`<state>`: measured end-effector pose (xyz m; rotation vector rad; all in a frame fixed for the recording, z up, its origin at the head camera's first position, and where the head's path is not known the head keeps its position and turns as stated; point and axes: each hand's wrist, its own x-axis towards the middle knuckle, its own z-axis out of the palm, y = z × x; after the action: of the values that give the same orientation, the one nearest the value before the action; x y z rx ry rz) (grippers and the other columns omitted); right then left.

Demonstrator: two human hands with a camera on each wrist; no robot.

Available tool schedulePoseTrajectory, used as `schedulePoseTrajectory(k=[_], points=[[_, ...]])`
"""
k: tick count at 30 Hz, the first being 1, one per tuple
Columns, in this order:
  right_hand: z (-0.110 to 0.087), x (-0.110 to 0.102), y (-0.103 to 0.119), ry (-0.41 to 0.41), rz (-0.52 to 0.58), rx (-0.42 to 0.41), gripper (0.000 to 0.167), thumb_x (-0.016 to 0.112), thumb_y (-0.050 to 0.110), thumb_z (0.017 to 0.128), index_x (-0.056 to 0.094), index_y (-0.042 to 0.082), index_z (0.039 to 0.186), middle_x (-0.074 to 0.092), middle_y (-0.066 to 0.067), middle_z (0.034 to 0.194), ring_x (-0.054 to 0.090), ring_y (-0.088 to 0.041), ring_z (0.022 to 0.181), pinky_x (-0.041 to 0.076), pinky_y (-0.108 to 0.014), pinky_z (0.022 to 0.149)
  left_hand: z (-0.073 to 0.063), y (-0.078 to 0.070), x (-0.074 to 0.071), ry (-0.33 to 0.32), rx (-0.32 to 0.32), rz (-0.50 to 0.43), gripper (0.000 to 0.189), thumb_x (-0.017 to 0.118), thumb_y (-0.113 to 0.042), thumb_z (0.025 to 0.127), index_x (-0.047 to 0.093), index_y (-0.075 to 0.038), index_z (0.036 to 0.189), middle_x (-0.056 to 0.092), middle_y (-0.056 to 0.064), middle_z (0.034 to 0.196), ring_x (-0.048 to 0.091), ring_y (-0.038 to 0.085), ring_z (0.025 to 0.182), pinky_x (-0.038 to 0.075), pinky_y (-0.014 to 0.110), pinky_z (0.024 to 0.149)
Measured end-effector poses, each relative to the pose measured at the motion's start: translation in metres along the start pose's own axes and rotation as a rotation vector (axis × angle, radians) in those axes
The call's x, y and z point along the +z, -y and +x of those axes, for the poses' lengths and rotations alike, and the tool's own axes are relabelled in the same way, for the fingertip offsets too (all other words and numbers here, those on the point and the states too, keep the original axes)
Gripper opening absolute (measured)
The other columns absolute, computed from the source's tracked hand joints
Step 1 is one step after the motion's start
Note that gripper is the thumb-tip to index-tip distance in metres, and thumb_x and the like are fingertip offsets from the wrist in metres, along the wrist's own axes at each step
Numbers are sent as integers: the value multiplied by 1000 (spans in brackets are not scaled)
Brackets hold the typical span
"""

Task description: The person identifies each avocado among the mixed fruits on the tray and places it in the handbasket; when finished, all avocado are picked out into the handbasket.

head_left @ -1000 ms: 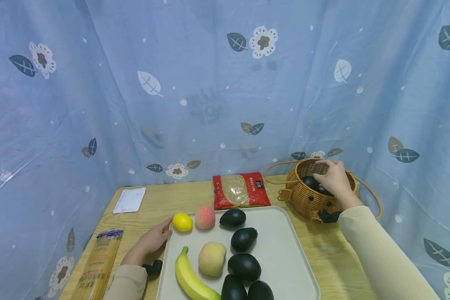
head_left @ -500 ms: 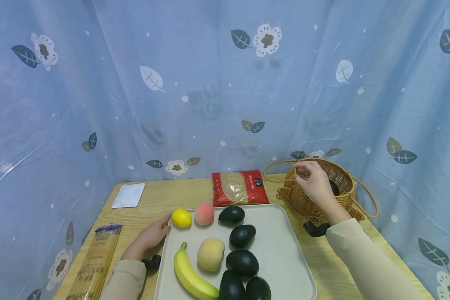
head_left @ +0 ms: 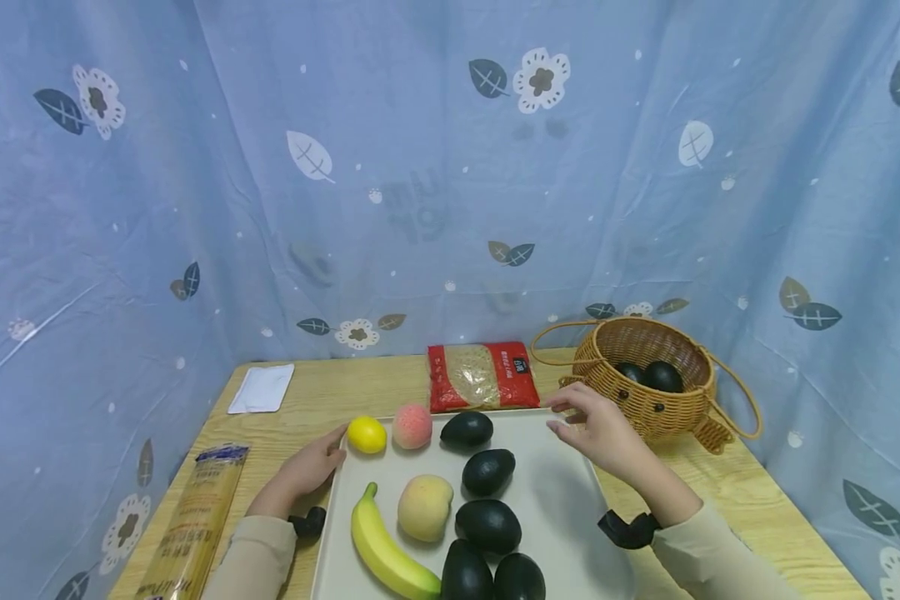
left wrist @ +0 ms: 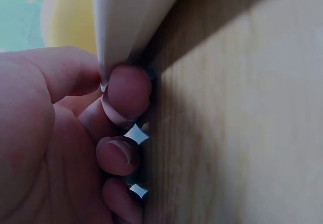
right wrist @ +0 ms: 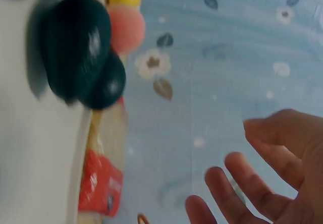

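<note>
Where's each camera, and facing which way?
Head: head-worn, facing forward and down at a cream rectangular tray; left hand and right hand show.
Left wrist: wrist-worn, watching the left hand grip the tray.
Right wrist: wrist-worn, facing a blue floral cloth curtain past the right hand.
Head and right wrist share a round pink peach.

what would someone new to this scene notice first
Probably the bright yellow banana on the left side of the tray, and five dark avocados strung down its middle. Beyond the tray's far right corner stands a wicker basket with two more inside. The right hand hangs near that corner, holding nothing.
</note>
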<state>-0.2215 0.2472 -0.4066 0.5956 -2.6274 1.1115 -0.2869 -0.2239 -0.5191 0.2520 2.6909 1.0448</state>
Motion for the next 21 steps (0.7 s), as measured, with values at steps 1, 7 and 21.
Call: schedulePoseTrajectory(k=[1, 7, 21], points=[[-5, 3, 2, 20, 15, -15, 30, 79, -3, 90, 75, 13, 116, 66, -3, 113, 68, -25, 101, 61, -44, 84, 0, 0, 1, 1, 1, 9, 58, 52, -20, 110, 36, -7, 163, 73, 11, 120, 67, 28, 109, 42, 64, 106], [-27, 25, 17, 168, 85, -107, 36, 83, 4, 90, 72, 24, 118, 66, 6, 117, 65, -20, 107, 61, -42, 85, 1, 0, 0, -1, -12, 45, 59, 51, -23, 110, 34, -8, 164, 72, 12, 123, 66, 28, 107, 44, 63, 104], [-70, 68, 30, 421, 190, -136, 38, 80, 33, 95, 70, 24, 131, 57, 7, 131, 59, -18, 119, 54, -35, 100, 0, 0, -2, 26, -15, 42, 59, 49, -25, 111, 32, -8, 165, 68, 18, 131, 62, 38, 123, 38, 67, 109]])
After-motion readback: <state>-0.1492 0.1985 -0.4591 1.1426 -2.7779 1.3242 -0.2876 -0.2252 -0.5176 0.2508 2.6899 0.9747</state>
